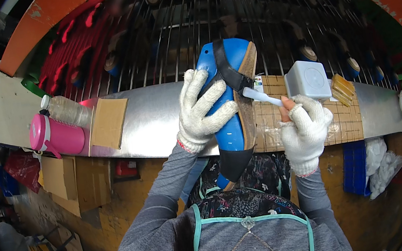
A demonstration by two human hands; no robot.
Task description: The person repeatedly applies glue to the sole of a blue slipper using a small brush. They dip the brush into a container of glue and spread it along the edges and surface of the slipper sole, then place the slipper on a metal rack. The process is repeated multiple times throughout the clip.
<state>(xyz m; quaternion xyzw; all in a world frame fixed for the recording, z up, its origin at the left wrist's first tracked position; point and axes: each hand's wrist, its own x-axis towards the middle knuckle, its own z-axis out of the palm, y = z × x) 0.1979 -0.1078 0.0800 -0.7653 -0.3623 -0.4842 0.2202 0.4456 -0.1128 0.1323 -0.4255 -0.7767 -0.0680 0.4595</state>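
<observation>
A blue shoe last [228, 132], tilted over the bench's front edge, carries a black strap upper [223, 64] and a black heel piece [236, 163]. A brown sole layer [248, 127] runs along its right side. My left hand [204, 110], in a white knit glove, is wrapped round the last's left side with fingers across it. My right hand [305, 127], gloved with bare fingertips showing, pinches a small pale-handled brush [263, 97]. The brush's tip meets the sole edge beside the strap; its bristles are hidden.
A white tub [307, 81] and yellowish blocks [342, 89] stand on a taped cardboard mat [337, 122] at right. A pink jug [56, 133], clear bottle [68, 108] and cardboard piece [110, 122] are at left. Beyond the metal bench [147, 115], several shod lasts sit among metal rods [166, 41].
</observation>
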